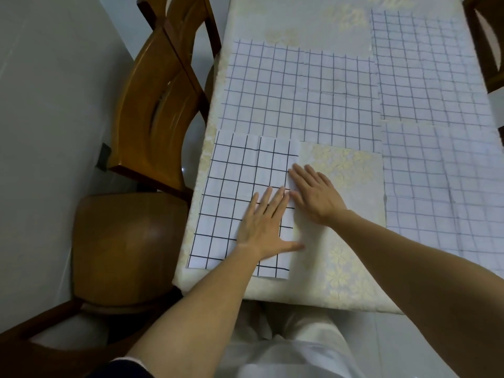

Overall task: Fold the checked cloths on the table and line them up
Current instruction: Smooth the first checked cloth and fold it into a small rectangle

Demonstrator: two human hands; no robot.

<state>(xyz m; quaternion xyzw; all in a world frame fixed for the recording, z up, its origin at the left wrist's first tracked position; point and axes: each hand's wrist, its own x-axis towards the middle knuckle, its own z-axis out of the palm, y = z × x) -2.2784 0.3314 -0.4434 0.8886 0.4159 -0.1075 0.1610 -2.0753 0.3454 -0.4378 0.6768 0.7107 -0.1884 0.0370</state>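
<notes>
A folded checked cloth (234, 186) with bold black lines lies at the table's near left corner. My left hand (266, 222) lies flat on its right part, fingers straight. My right hand (313, 192) presses flat on the cloth's right edge, fingertips on the fabric. Behind it a larger spread checked cloth (294, 96) with fainter lines covers the middle. Two more checked cloths lie along the right side, one far (425, 69) and one near (436, 186).
The table (343, 274) wears a cream floral tablecloth, bare between the folded cloth and the right-hand cloths. A wooden chair (152, 110) stands tight against the table's left edge, a second chair seat (122, 249) nearer me. Another chair back (485, 36) shows top right.
</notes>
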